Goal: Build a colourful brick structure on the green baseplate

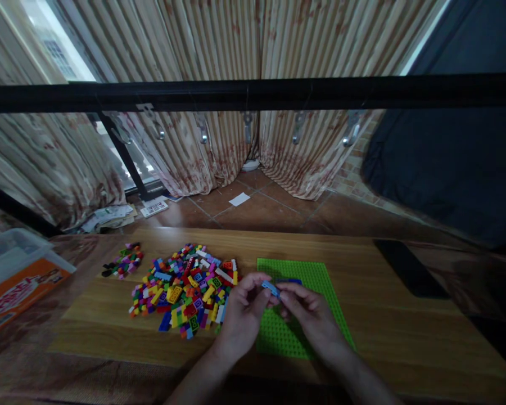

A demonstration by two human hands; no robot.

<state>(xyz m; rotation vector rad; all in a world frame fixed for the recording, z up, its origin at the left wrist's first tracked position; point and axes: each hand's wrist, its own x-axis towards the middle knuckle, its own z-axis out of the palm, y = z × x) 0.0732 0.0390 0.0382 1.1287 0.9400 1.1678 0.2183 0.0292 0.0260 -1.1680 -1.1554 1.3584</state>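
Note:
A light blue toy brick (270, 288) is pinched between my two hands, above the green baseplate (278, 343). My left hand (245, 306) is closed, with thumb and forefinger on the brick's left side. From the other side, my right hand (310, 312) grips it with thumb and fingertips. Behind the fingers, a dark blue brick (295, 280) shows partly near the far part of the baseplate; my hands hide the rest of it. To the left of my left hand lies a large pile of mixed coloured bricks (189, 287).
A smaller brick pile (129, 261) lies at the wooden table's (349, 360) far left. A clear plastic box (25, 281) with an orange label stands beyond the left edge. Toward the right lies a flat black object (411, 269). A black rail (253, 95) crosses before the curtains.

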